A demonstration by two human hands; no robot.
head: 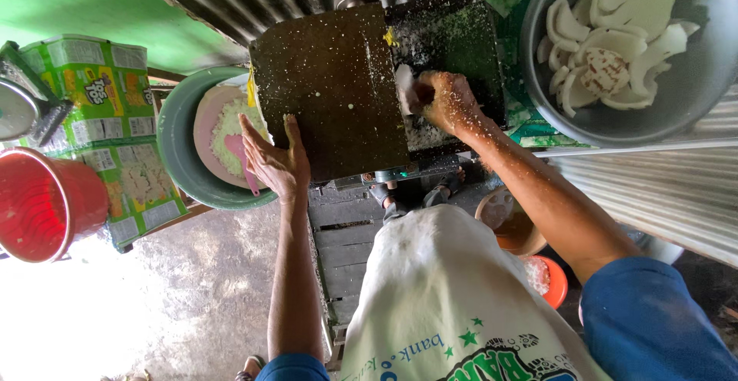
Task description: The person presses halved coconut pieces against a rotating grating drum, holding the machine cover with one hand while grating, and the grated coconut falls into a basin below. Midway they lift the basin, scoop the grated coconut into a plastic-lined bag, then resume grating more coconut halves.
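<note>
My right hand [446, 100], dusted with white shreds, presses a white coconut piece [404, 87] into the opening of a dark grating machine [338, 89]. My left hand [275, 158] is open with fingers spread, resting against the machine's left lower edge. Just left of it a green basin [173, 146] holds a pink bowl [206, 127] of grated white coconut and a pink scoop [244, 159]. A grey basin [692, 89] at the upper right holds several white coconut pieces [607, 46].
A red bucket [42, 204] and printed cardboard cartons [108, 112] stand at the left. Corrugated metal sheets [661, 196] lie at right and top. A small orange bowl [550, 281] and a brown bowl [507, 223] sit below my right arm. A white apron [446, 296] covers my front.
</note>
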